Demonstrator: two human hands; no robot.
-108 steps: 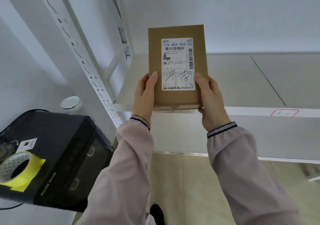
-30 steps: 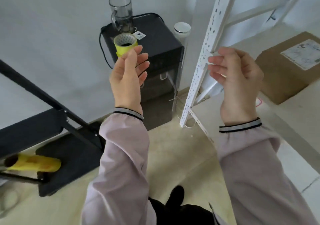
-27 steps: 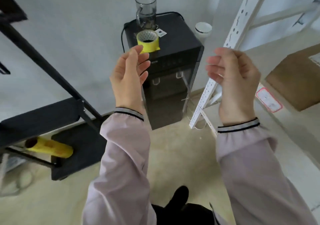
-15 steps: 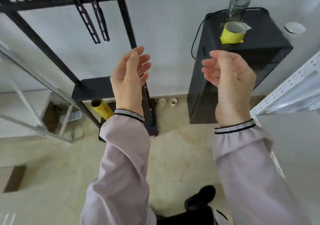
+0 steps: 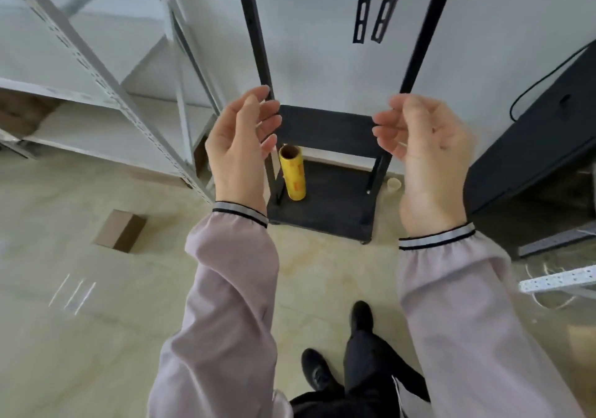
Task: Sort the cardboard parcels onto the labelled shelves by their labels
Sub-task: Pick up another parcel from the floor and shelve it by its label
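Black stand (image 5: 322, 127) against the wall, yellow roll (image 5: 293, 174) lying on its base. Small cup (image 5: 394, 184) on the floor beside it. Black cabinet (image 5: 532, 146) off right.

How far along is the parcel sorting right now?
Done: cannot be judged from this view. In hand: nothing; the left hand and right hand are both empty. Left: at least one cardboard parcel lies on the floor near the white shelving.
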